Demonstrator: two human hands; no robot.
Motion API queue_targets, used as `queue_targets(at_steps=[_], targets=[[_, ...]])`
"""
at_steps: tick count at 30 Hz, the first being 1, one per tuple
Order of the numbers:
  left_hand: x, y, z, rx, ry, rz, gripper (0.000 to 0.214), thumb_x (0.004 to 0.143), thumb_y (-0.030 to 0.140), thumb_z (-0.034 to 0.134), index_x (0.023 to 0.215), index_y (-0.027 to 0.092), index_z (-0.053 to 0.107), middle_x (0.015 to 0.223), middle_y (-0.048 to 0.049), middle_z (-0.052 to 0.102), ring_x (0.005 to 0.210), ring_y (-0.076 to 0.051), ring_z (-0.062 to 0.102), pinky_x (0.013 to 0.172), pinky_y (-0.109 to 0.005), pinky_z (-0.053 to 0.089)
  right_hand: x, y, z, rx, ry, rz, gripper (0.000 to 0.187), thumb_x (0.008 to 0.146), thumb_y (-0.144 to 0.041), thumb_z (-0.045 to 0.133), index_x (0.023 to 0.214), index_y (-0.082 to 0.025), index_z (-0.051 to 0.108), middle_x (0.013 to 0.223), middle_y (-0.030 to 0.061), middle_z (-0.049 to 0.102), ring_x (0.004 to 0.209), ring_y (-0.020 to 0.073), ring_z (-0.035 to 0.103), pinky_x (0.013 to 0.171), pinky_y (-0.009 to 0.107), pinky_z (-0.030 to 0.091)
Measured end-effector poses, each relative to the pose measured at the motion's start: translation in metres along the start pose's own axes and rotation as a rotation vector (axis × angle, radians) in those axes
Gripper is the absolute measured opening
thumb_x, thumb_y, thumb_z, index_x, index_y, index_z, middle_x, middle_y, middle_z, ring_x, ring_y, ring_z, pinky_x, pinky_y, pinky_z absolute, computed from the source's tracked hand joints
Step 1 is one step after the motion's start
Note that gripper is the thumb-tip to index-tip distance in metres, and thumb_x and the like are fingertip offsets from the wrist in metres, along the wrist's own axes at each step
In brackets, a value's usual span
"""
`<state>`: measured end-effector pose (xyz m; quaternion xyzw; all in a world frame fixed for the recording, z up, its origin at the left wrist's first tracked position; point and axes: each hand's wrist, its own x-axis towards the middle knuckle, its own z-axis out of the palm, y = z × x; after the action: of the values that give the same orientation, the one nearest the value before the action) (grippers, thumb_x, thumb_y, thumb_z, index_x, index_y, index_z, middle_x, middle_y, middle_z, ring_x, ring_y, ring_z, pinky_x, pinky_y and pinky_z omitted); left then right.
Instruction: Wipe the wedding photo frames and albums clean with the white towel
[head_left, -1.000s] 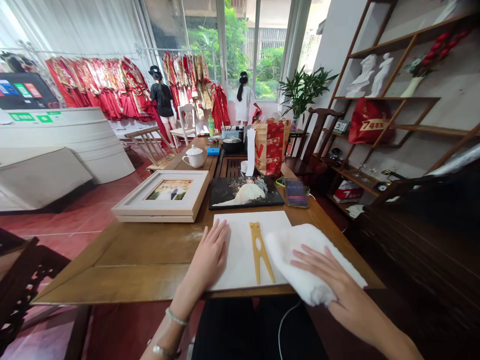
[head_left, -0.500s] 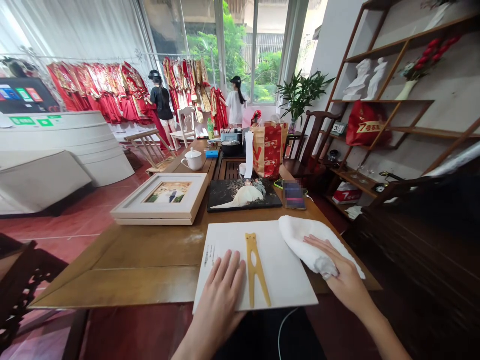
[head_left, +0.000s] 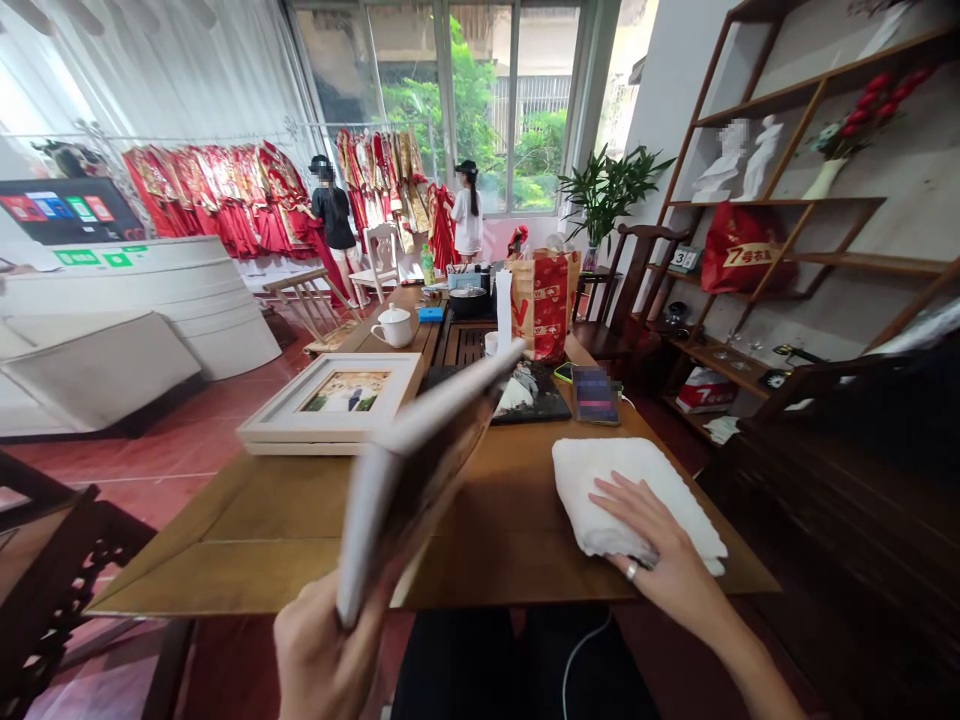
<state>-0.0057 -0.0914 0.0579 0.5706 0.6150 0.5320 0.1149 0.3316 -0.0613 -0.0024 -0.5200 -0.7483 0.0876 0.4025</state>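
My left hand [head_left: 319, 650] grips the near corner of a white flat board [head_left: 420, 470] and holds it tilted up on edge above the wooden table [head_left: 247, 540]; its underside faces right. My right hand [head_left: 652, 545] lies flat, fingers spread, on a folded white cloth [head_left: 622, 470] at the table's right side. The yellow forked stand piece seen on the board earlier is hidden.
A white framed photo [head_left: 337, 395] lies at the left of the table, a dark photo panel [head_left: 536, 395] and a phone [head_left: 595, 393] behind the board. A teapot [head_left: 395, 325], tea tray and red gift bag [head_left: 546, 300] stand farther back. Two people stand by red garments at the windows. Shelves fill the right wall.
My left hand slid the white board toward me, then lifted it up on edge off the table. My right hand moved the cloth off the board onto the table at the right.
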Motion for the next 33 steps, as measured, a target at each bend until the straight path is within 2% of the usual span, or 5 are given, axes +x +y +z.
queue_targets(at_steps=[8,14,22,28,33], targets=[[-0.006,0.043,0.048,-0.81,0.027,-0.748,0.063,0.073,0.064,0.06,0.112,0.016,0.067,0.082,-0.0065,0.076,0.077,-0.027,0.073,0.066,-0.033,0.059,-0.026,-0.089,0.046,0.737,0.153,0.266,0.069,0.091,-0.056,0.042,0.147,-0.024,0.016,0.147,0.0183,0.036,0.129,0.0318,0.043,0.099,0.049,0.046],[-0.042,0.064,0.093,-1.089,-0.406,-0.822,0.068,0.079,0.063,0.055,0.13,0.017,0.056,0.121,-0.0118,0.066,0.113,-0.031,0.062,0.095,-0.038,0.05,-0.038,-0.098,0.042,0.908,0.126,0.461,0.073,0.093,-0.052,0.038,0.151,-0.025,0.003,0.126,0.0113,0.061,0.108,0.0334,0.062,0.09,0.053,0.052],[-0.032,0.034,0.098,-0.958,-1.049,-0.552,0.057,0.064,0.044,0.079,0.114,0.017,0.068,0.122,-0.0152,0.065,0.119,-0.033,0.056,0.098,-0.042,0.046,-0.011,-0.05,-0.013,0.957,0.464,0.691,0.059,0.087,-0.042,0.052,0.141,-0.022,0.041,0.101,0.0073,0.073,0.086,0.0341,0.07,0.087,0.054,0.054],[0.097,0.001,0.108,0.087,-0.436,-0.054,0.038,0.089,0.031,0.049,0.119,0.009,0.058,0.123,-0.0171,0.062,0.114,-0.023,0.06,0.098,-0.033,0.045,-0.019,-0.001,-0.038,1.07,0.596,0.938,0.049,0.076,-0.036,0.066,0.121,-0.019,0.061,0.098,0.0087,0.074,0.087,0.0357,0.07,0.087,0.053,0.055],[0.164,-0.005,0.156,0.35,-0.392,-0.122,0.078,0.089,0.051,0.042,0.131,-0.015,0.031,0.131,-0.0397,0.042,0.128,-0.044,0.04,0.101,-0.05,0.033,-0.018,0.009,-0.031,1.139,0.521,1.043,0.039,0.069,-0.031,0.068,0.104,-0.015,0.067,0.089,0.0106,0.075,0.086,0.0378,0.069,0.083,0.057,0.056]])
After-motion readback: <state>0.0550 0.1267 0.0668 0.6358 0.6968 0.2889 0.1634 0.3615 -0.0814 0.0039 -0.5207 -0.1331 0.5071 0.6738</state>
